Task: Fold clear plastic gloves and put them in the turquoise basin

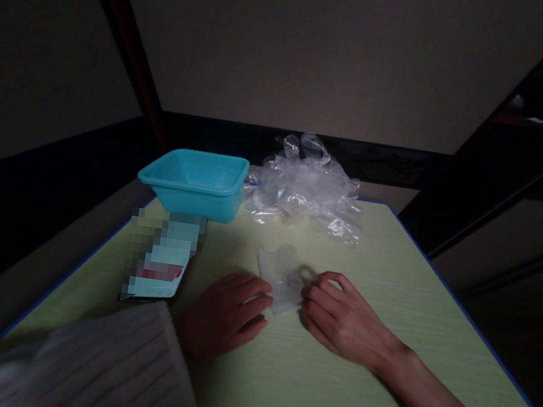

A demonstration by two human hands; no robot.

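Observation:
A small translucent plastic piece (284, 278), seemingly folded, lies on the light green table (374, 406) between my hands. My left hand (228, 315) rests at its left edge, fingers slightly apart and their tips touching or just beside it. At its right edge is my right hand (343, 318), fingers curled together with the tips against the plastic; whether they pinch it is hard to make out. Behind it sits a loose pile of clear plastic gloves (308, 192).
A turquoise basin (195, 203) stands at the back left of the table. In front of it lies a phone-like flat object (167, 263), partly pixelated, close to my left sleeve (112, 363). A wall rises behind the table.

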